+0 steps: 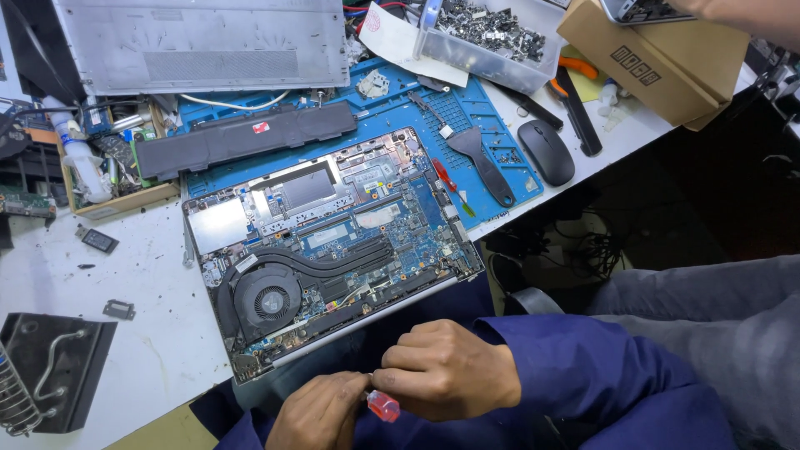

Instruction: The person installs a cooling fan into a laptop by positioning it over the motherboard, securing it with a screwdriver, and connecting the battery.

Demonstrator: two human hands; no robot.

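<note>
Red-handled screwdriver [383, 406] sits low in the frame, just below centre, pinched between both hands: the right hand [446, 369] curls closed over its top, and the left hand [321, 412] grips it from below, fingers pressed together. Just above them lies an opened laptop [329, 242], its fan [267, 300] at lower left, resting on a blue work mat [492, 125]. A long black battery [246, 137] lies above the laptop, and a black mouse [546, 152] sits to the right.

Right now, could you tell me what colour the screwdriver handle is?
The screwdriver handle is translucent red, seen best in the head view.
</note>
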